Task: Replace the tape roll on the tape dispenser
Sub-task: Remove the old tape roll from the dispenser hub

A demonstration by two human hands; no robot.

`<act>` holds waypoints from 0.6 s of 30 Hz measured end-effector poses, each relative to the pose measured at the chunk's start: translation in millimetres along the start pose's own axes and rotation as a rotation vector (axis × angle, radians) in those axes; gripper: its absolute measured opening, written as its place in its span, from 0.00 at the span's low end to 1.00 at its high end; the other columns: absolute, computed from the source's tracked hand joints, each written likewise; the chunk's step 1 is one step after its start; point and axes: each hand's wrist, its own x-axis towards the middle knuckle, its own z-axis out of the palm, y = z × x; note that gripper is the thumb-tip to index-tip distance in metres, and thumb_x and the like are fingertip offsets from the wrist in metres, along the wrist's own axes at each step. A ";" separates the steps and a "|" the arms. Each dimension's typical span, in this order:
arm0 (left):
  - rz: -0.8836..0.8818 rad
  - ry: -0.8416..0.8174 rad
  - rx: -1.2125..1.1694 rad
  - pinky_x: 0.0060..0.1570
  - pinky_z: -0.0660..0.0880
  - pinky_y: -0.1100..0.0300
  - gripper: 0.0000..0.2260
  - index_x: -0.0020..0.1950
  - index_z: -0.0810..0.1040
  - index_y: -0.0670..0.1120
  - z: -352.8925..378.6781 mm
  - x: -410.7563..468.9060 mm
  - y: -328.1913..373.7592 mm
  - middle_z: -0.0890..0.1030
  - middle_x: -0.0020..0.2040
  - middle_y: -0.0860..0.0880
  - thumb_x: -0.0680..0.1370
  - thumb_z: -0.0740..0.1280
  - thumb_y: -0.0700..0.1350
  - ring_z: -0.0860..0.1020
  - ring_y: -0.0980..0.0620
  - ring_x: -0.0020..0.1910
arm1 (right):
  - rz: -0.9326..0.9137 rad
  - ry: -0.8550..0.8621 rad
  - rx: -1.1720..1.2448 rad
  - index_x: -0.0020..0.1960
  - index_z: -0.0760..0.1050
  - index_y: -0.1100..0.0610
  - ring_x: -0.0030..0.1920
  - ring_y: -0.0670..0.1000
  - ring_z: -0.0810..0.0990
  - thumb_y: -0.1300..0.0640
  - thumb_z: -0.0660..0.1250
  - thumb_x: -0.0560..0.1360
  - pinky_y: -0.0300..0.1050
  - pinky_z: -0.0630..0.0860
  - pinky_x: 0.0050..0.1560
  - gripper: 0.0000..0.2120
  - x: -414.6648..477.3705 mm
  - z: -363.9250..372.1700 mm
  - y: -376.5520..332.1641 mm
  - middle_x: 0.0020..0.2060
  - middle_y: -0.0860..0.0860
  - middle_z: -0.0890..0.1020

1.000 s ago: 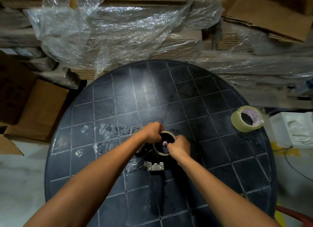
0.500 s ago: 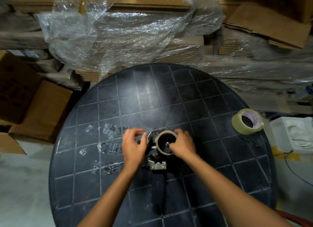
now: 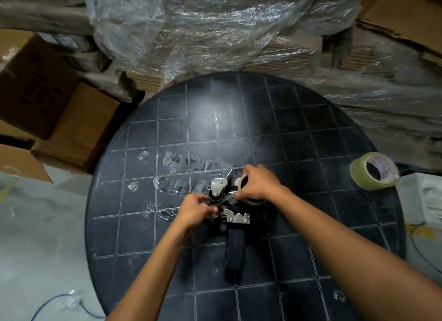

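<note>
Dispenser [image 3: 229,215] lies on the round black table [image 3: 299,134], handle toward the person, between both hands. Right hand [image 3: 259,185] wraps over the near-empty roll [image 3: 248,196] on its far side. Left hand [image 3: 195,211] pinches at the roller end; what it grips is blurred, can't tell. Full roll [image 3: 373,171] sits at the table's right edge, well apart from both hands.

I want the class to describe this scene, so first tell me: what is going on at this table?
A person works on a tape dispenser lying on a round black table. The right hand grips a nearly spent roll at the dispenser; the left hand pinches something near its roller. A fuller tape roll waits untouched at the table's right edge.
</note>
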 end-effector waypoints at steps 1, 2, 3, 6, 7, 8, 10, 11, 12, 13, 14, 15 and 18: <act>0.057 0.095 0.147 0.47 0.80 0.56 0.15 0.58 0.81 0.37 -3.7 -0.2 4.5 0.84 0.45 0.42 0.71 0.72 0.32 0.81 0.51 0.40 | 0.006 0.005 0.005 0.65 0.71 0.51 0.59 0.58 0.76 0.40 0.78 0.59 0.49 0.74 0.57 0.38 0.2 2.5 1.4 0.61 0.56 0.74; 0.138 0.190 0.282 0.51 0.79 0.55 0.13 0.56 0.83 0.40 -5.3 -1.7 9.3 0.85 0.46 0.44 0.72 0.70 0.34 0.81 0.51 0.43 | 0.010 0.006 0.003 0.66 0.70 0.51 0.60 0.59 0.76 0.39 0.77 0.58 0.49 0.74 0.57 0.40 0.6 4.2 2.7 0.62 0.56 0.73; 0.241 0.261 0.374 0.53 0.77 0.57 0.11 0.53 0.84 0.43 -4.6 -6.4 16.1 0.85 0.47 0.47 0.73 0.68 0.35 0.81 0.51 0.46 | 0.015 0.004 -0.005 0.67 0.68 0.50 0.61 0.61 0.75 0.39 0.77 0.58 0.50 0.74 0.59 0.42 0.7 5.0 3.7 0.64 0.57 0.71; 0.519 0.375 0.419 0.47 0.70 0.61 0.10 0.43 0.86 0.45 8.7 -16.9 31.7 0.81 0.40 0.49 0.71 0.65 0.37 0.77 0.49 0.46 | 0.017 -0.011 -0.079 0.71 0.62 0.49 0.66 0.65 0.71 0.37 0.79 0.56 0.57 0.74 0.63 0.50 -0.6 5.4 4.2 0.67 0.57 0.65; 0.596 0.419 0.373 0.45 0.67 0.63 0.09 0.41 0.85 0.44 15.3 -15.7 32.4 0.80 0.39 0.49 0.70 0.65 0.38 0.76 0.48 0.44 | 0.017 -0.011 -0.106 0.72 0.61 0.48 0.66 0.66 0.70 0.36 0.80 0.55 0.58 0.74 0.63 0.52 -2.0 6.2 3.6 0.67 0.57 0.65; 0.660 0.470 0.319 0.43 0.67 0.63 0.08 0.39 0.83 0.43 23.0 -13.8 32.2 0.79 0.38 0.49 0.70 0.63 0.39 0.75 0.48 0.43 | 0.015 -0.008 -0.124 0.71 0.61 0.48 0.65 0.66 0.71 0.37 0.80 0.54 0.58 0.74 0.62 0.52 -3.4 7.3 2.6 0.67 0.57 0.65; 0.713 0.551 0.260 0.45 0.69 0.60 0.08 0.40 0.79 0.43 39.5 -7.2 32.0 0.76 0.42 0.49 0.71 0.61 0.42 0.73 0.49 0.45 | 0.013 0.002 -0.142 0.70 0.62 0.49 0.64 0.66 0.73 0.38 0.79 0.56 0.58 0.75 0.61 0.49 -5.4 7.0 1.5 0.65 0.57 0.67; 0.689 0.559 0.291 0.48 0.71 0.56 0.08 0.43 0.77 0.43 47.6 -0.7 30.9 0.75 0.46 0.48 0.72 0.60 0.44 0.73 0.48 0.48 | 0.015 0.005 -0.144 0.70 0.63 0.49 0.63 0.66 0.74 0.38 0.79 0.57 0.58 0.75 0.61 0.47 -6.2 6.6 1.6 0.64 0.57 0.68; 0.641 0.552 0.366 0.51 0.72 0.53 0.09 0.48 0.77 0.44 55.7 5.3 29.2 0.75 0.52 0.46 0.74 0.60 0.46 0.73 0.47 0.52 | 0.013 0.007 -0.143 0.70 0.63 0.49 0.62 0.66 0.74 0.37 0.77 0.58 0.57 0.75 0.61 0.45 -6.8 6.5 1.7 0.64 0.57 0.69; 0.589 0.539 0.464 0.54 0.72 0.50 0.10 0.53 0.76 0.44 62.8 11.1 25.2 0.75 0.57 0.45 0.77 0.60 0.48 0.73 0.46 0.56 | 0.007 0.013 -0.139 0.70 0.64 0.48 0.62 0.66 0.75 0.37 0.75 0.60 0.57 0.75 0.60 0.43 -8.1 7.0 1.2 0.64 0.57 0.70; 0.560 0.528 0.569 0.55 0.72 0.49 0.13 0.58 0.75 0.46 68.1 16.2 21.1 0.76 0.59 0.45 0.79 0.60 0.50 0.73 0.46 0.57 | 0.002 0.024 -0.131 0.69 0.64 0.48 0.61 0.66 0.75 0.36 0.73 0.62 0.57 0.75 0.60 0.40 -9.5 7.6 0.4 0.63 0.58 0.70; 0.554 0.524 0.660 0.54 0.72 0.49 0.14 0.61 0.74 0.47 71.5 20.8 17.4 0.77 0.58 0.46 0.80 0.59 0.51 0.74 0.45 0.56 | 0.001 0.031 -0.122 0.68 0.65 0.48 0.61 0.66 0.75 0.35 0.70 0.63 0.57 0.75 0.60 0.38 -11.0 7.6 -0.3 0.63 0.58 0.71; 0.506 0.531 0.778 0.51 0.71 0.49 0.12 0.60 0.74 0.48 73.9 25.3 14.2 0.78 0.54 0.48 0.81 0.57 0.48 0.73 0.45 0.54 | -0.003 0.022 -0.119 0.67 0.65 0.48 0.60 0.66 0.75 0.37 0.73 0.61 0.56 0.75 0.59 0.39 -15.4 4.8 -0.4 0.62 0.58 0.70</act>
